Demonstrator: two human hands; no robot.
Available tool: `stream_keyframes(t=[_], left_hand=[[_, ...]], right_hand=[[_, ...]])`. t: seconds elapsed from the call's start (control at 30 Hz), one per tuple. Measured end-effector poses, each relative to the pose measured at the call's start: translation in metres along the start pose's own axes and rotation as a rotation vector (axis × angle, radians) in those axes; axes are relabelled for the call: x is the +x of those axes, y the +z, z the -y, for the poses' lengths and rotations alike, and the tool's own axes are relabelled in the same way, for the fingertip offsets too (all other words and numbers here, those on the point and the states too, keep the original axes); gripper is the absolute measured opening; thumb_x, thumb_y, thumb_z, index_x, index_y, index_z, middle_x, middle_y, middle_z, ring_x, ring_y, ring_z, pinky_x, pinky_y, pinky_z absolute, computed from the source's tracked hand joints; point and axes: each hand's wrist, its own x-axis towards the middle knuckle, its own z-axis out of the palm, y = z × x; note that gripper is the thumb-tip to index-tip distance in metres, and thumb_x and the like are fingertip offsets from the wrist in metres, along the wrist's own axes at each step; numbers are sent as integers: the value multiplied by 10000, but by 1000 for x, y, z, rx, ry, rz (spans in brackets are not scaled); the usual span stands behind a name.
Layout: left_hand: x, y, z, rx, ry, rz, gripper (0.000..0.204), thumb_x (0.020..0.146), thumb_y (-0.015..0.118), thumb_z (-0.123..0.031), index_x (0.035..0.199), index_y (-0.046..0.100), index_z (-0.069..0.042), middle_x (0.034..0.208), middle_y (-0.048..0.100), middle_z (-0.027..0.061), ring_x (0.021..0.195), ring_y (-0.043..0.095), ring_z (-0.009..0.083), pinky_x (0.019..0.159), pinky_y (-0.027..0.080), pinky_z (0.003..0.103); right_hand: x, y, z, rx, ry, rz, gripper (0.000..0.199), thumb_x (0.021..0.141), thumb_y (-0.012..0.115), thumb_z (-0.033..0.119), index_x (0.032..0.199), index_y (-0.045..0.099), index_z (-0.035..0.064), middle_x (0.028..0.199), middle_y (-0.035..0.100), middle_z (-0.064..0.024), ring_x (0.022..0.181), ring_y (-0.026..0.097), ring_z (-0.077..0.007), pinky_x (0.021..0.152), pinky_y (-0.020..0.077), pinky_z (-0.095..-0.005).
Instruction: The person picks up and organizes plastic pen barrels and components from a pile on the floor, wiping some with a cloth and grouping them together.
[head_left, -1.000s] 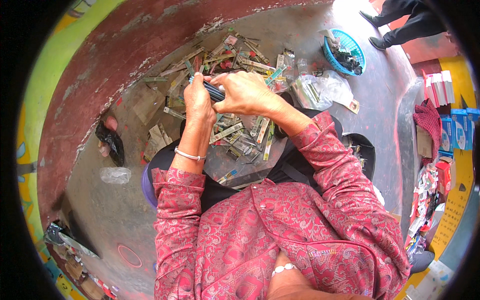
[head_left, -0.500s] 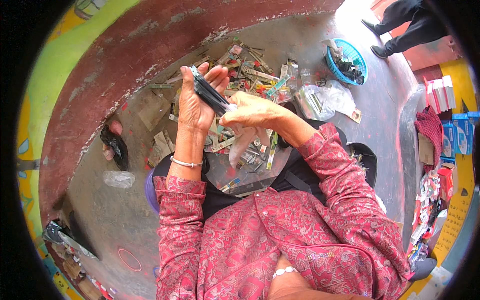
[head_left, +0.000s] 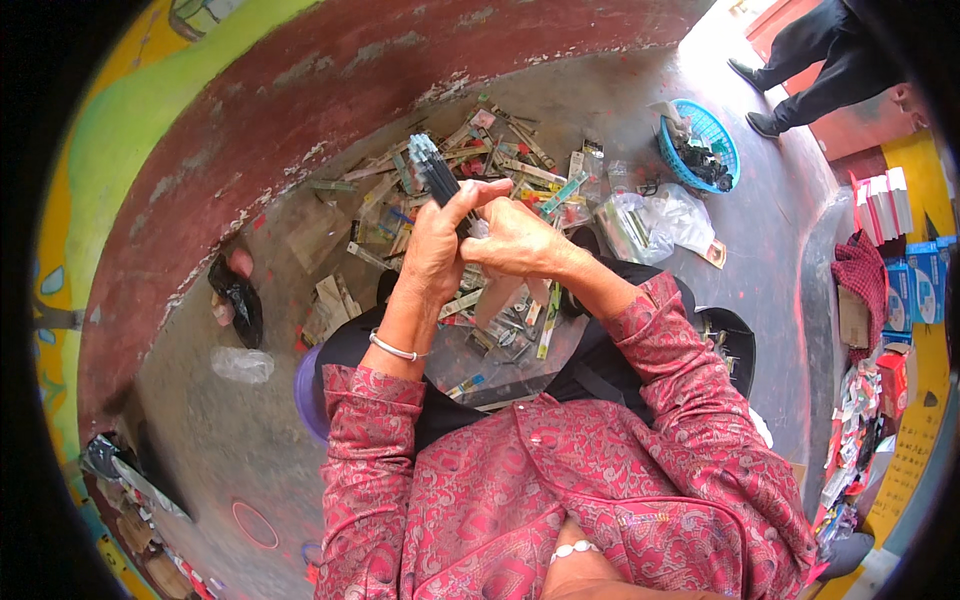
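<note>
My left hand (head_left: 436,245) is closed round a bundle of thin black sticks (head_left: 440,182) with pale bluish tips, which point up and away to the left. Its kind is too blurred to tell for certain. My right hand (head_left: 520,238) presses against the left one, fingers curled at the bundle's lower end, where a bit of white shows. A thin pale pinkish sheet or cloth (head_left: 497,298) hangs just below the right hand; whether it is gripped there is hidden. Beyond both hands spreads a heap of flat packets and strips (head_left: 510,160) on the floor.
A blue basket (head_left: 728,130) with dark items stands at the far right, near a person in dark trousers (head_left: 800,60). White plastic bags (head_left: 680,218) lie before it. At left are a black bag (head_left: 238,300) and clear plastic (head_left: 243,364). Blue boxes (head_left: 925,280) line the right wall.
My left hand has gone from open, with the bundle resting against its palm, to closed round it. It has moved right, toward my right hand, and the bundle now stands more upright.
</note>
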Motion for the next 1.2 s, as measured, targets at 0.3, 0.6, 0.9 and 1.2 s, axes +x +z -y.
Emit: stream_keyframes(t=[0.3,0.6,0.9,1.2], left_hand=[[-2,-9,-15,-246,-55,-95,182,875,485,-169,935,536,-5,1042,567,189,906,584,256,714,508,356],[-12,13,-4,90,-311,152,134,784,547,-82,883,494,-7,643,468,34,507,435,82,391,333,173],[-20,21,-9,-56,-366,248,344,765,554,-59,1085,471,37,764,573,95,515,474,72,381,361,168],[-17,14,-3,24,-298,78,206,781,564,-90,953,500,2,762,588,82,565,572,107,402,424,180]], right_hand=[[-3,-58,-17,372,-107,-113,379,774,598,357,836,617,-17,656,589,-51,575,546,-99,542,441,-248],[12,-22,12,-364,-875,-661,241,781,596,193,970,574,46,1010,568,-122,889,576,-246,746,464,-320],[43,-67,-41,713,-222,-706,339,919,375,238,879,558,-45,792,625,-170,679,614,-248,628,507,-338],[12,-26,7,-78,-569,-449,397,786,583,214,1127,494,30,1012,565,-140,938,556,-215,832,437,-347]])
